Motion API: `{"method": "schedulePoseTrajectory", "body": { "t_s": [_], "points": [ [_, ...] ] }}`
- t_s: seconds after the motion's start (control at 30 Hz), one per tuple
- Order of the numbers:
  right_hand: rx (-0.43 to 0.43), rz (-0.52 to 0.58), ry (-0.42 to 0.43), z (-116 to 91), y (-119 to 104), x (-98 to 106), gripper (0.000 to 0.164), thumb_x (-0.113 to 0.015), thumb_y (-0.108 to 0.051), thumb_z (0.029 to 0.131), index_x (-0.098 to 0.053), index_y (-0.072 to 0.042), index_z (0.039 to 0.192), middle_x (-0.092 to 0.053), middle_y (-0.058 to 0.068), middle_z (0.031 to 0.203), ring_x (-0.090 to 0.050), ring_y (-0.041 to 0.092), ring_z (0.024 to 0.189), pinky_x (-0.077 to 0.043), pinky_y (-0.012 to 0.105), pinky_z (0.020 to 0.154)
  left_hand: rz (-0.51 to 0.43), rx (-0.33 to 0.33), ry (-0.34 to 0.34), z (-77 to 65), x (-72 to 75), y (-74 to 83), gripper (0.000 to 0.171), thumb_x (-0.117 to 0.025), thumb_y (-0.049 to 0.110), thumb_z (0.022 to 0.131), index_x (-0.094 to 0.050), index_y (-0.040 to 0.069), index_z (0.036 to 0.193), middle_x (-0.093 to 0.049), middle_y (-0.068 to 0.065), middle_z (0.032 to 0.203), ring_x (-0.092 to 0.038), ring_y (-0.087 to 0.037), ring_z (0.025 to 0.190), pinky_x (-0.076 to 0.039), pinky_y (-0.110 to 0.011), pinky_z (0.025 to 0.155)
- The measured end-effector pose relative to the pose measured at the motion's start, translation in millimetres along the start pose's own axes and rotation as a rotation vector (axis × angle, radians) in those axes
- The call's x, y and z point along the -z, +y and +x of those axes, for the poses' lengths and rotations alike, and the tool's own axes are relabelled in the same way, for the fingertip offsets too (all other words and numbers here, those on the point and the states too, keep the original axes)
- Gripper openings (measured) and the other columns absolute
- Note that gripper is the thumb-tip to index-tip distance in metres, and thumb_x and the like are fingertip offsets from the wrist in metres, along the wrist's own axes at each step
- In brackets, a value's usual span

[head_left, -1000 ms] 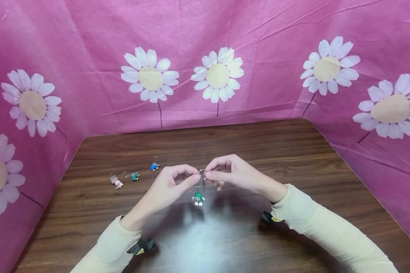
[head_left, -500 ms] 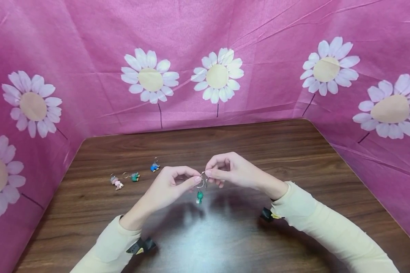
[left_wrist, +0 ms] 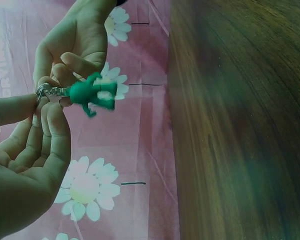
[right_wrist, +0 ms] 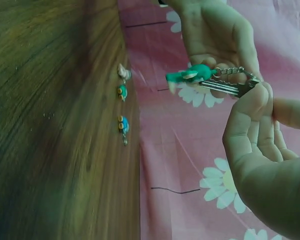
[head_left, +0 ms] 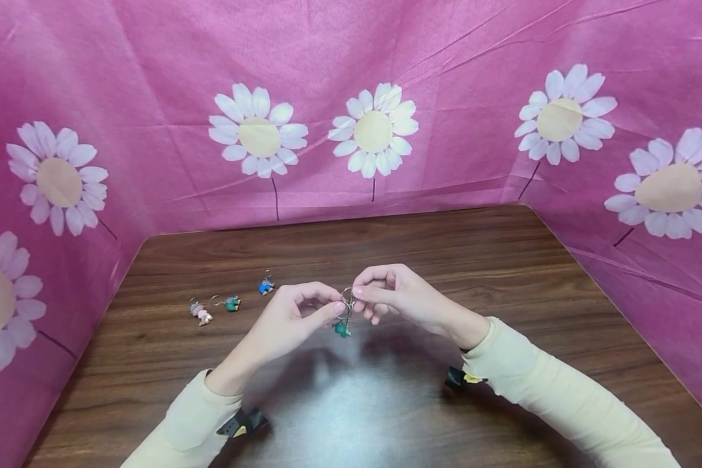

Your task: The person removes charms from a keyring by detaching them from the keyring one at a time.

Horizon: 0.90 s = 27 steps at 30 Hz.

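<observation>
Over the middle of the table, my left hand [head_left: 292, 322] pinches the metal ring [head_left: 343, 311] of a keychain between thumb and forefinger. From its short chain [right_wrist: 230, 71] dangles a small green figure [left_wrist: 92, 94] with arms and legs. My right hand [head_left: 403, 298], close beside the left, pinches a metal key [right_wrist: 222, 87] near its head. The key's blade lies alongside the green figure in the right wrist view. Fingertips of both hands nearly meet at the rings, and they partly hide where key and ring join.
Left of the hands on the brown wooden table [head_left: 444, 247] lie three more keychains: a pink figure [head_left: 201, 315], a green one [head_left: 232, 303] and a blue one [head_left: 266, 286]. A pink cloth [head_left: 316, 39] with printed daisies stands around the table's back and sides.
The hanging green figure has turned on its chain and swung a little higher. Both hands stay almost in place, with slight finger shifts at the ring and key.
</observation>
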State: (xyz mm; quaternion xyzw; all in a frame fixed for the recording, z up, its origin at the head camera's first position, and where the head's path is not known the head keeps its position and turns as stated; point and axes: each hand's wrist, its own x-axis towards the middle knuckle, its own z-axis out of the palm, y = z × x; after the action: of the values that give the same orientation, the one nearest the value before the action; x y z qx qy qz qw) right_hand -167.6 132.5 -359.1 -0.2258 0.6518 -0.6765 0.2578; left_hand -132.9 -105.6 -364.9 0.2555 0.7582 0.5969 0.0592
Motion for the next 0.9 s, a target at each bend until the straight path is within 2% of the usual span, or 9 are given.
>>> {"method": "schedulePoseTrajectory", "body": {
  "t_s": [0.13,0.23,0.37,0.53,0.7,0.9],
  "points": [
    [0.038,-0.093,-0.020,0.2,1.2,1.3,0.014,-0.064,-0.009,0.100,-0.066,0.004,0.105,-0.068,0.026,0.088,-0.065,0.019,0.070,-0.059,0.032,0.064,-0.047,0.027,-0.030,-0.8,1.7,3.4,0.013,-0.064,0.011,0.101,-0.070,0.003,0.108,-0.073,-0.011,0.093,-0.071,-0.029,0.080,-0.061,-0.037,0.074],
    [0.101,-0.233,-0.037,0.4,2.4,1.9,0.012,-0.064,-0.010,0.101,-0.067,0.000,0.103,-0.067,0.026,0.087,-0.065,0.020,0.069,-0.060,0.037,0.063,-0.095,0.072,-0.076,-0.7,2.6,4.3,0.017,-0.060,0.013,0.103,-0.068,0.000,0.109,-0.070,-0.013,0.092,-0.068,-0.023,0.080,-0.060,-0.036,0.075],
    [0.214,-0.408,-0.039,0.2,2.8,0.8,0.006,-0.063,-0.008,0.101,-0.068,-0.006,0.101,-0.067,0.016,0.083,-0.065,0.021,0.069,-0.060,0.041,0.062,-0.210,0.151,-0.139,-0.6,2.9,3.1,0.022,-0.057,0.013,0.105,-0.065,-0.006,0.111,-0.066,-0.015,0.089,-0.064,-0.016,0.076,-0.058,-0.030,0.071],
    [0.343,-0.553,-0.012,-1.3,-0.6,-1.9,0.005,-0.066,-0.008,0.099,-0.070,-0.011,0.100,-0.069,-0.002,0.081,-0.065,0.020,0.065,-0.059,0.035,0.058,-0.360,0.238,-0.160,-0.1,4.3,2.3,0.026,-0.058,0.013,0.103,-0.062,-0.011,0.114,-0.065,-0.014,0.089,-0.062,-0.014,0.074,-0.056,-0.025,0.068],
    [0.357,-0.574,0.003,-3.2,-2.8,-2.7,0.006,-0.067,-0.006,0.098,-0.070,-0.011,0.100,-0.069,-0.005,0.081,-0.066,0.020,0.066,-0.060,0.037,0.058,-0.410,0.264,-0.159,0.8,5.2,2.6,0.031,-0.058,0.012,0.103,-0.059,-0.015,0.117,-0.065,-0.014,0.091,-0.061,-0.013,0.074,-0.055,-0.025,0.067],
    [0.295,-0.477,-0.015,-4.3,-0.6,-1.7,0.005,-0.064,-0.004,0.099,-0.068,-0.007,0.101,-0.069,0.012,0.083,-0.068,0.026,0.070,-0.061,0.039,0.060,-0.388,0.251,-0.145,0.9,5.1,1.1,0.028,-0.060,0.012,0.103,-0.062,-0.012,0.117,-0.069,-0.013,0.092,-0.064,-0.013,0.077,-0.056,-0.025,0.070]
  ]
}}
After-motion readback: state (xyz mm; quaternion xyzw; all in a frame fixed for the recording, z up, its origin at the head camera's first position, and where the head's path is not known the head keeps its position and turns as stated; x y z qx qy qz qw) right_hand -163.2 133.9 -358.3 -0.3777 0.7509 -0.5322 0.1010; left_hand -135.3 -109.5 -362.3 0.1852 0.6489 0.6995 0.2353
